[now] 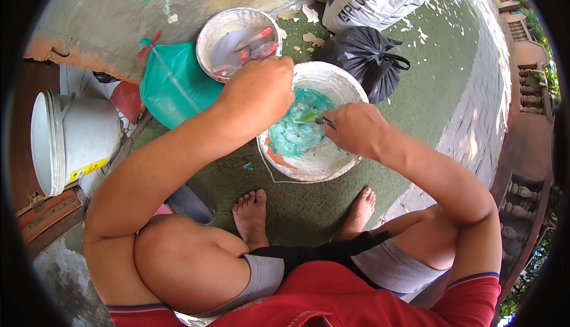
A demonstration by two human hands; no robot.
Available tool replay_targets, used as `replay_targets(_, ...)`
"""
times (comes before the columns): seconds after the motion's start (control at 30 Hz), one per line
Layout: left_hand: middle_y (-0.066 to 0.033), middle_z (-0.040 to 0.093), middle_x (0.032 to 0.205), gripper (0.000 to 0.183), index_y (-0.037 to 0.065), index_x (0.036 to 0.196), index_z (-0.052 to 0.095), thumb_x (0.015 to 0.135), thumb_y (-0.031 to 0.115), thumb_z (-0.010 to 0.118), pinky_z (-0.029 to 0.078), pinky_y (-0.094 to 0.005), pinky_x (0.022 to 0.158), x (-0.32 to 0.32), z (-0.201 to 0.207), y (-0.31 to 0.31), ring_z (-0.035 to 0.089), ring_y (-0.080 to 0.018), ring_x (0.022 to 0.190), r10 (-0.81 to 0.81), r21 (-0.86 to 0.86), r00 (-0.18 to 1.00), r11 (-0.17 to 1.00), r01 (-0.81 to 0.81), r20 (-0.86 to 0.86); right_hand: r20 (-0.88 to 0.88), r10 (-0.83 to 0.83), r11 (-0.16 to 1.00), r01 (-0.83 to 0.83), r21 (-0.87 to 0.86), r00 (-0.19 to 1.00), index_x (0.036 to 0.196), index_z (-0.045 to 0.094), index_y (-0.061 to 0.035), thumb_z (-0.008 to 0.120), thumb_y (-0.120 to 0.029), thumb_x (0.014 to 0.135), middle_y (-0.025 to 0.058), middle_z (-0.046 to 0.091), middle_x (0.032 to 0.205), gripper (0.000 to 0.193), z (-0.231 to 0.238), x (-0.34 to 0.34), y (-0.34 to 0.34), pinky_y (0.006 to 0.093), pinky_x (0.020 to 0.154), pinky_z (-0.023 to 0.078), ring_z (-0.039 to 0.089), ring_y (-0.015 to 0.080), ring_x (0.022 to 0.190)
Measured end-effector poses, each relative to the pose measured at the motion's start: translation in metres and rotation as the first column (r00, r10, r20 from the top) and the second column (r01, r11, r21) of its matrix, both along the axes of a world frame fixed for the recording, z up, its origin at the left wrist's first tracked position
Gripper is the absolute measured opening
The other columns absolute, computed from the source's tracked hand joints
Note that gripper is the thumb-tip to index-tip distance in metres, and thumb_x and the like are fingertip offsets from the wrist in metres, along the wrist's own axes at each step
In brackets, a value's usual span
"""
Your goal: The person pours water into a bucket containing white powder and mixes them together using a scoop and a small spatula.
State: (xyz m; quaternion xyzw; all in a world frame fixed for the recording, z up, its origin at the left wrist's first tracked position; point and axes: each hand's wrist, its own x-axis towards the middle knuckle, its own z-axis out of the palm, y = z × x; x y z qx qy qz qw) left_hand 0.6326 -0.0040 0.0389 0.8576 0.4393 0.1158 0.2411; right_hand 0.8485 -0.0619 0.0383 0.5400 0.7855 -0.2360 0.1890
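Observation:
A white bucket (351,78) stands in front of me, its inner wall smeared white. Inside lies a thick turquoise-green paste (295,130) with swirled, lumpy folds. My left hand (261,89) is closed over the bucket's left rim, its fingertips mostly hidden. My right hand (357,128) reaches over the opposite rim and grips a short tool (326,123) with a dark handle. The tool's far end is in the paste beside a bright green patch, so its shape cannot be made out.
Behind are a smaller bucket (205,36) holding greyish liquid and red-handled tools, a green plastic bag (172,83), a tied black bag (371,60) and a white sack (380,0). A lidded white pail (89,131) lies tipped at left. My bare feet (250,217) flank the bucket.

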Motion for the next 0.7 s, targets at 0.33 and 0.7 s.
replay_targets(0.33,-0.0251,0.068,0.085,0.019,-0.006,0.090,0.061,0.080,0.009,0.065,0.056,-0.0467,0.072,0.000,0.001,0.000,0.069,-0.0397,0.081,-0.031,0.059,0.999,0.998,0.033,-0.024,-0.025,-0.006,0.987,0.010,0.158,1.000,0.090,0.067,-0.0029,0.054,-0.019,0.091,0.0191,0.069,0.086,0.021,-0.004,0.006,-0.010,0.0467,0.071,0.055,0.070,0.0356,0.079)
replay_targets(0.7,-0.0265,0.067,0.083,0.018,-0.006,0.090,0.060,0.080,0.008,0.064,0.055,-0.0477,0.071,0.007,0.002,0.000,0.069,-0.0407,0.079,-0.031,0.090,0.999,0.995,0.034,-0.033,-0.182,0.262,0.938,-0.206,0.277,0.948,0.091,0.066,-0.0004,0.057,-0.023,0.093,0.0156,0.064,0.077,0.024,-0.051,-0.024,-0.036,0.0439,0.061,0.053,0.065,0.0339,0.067)
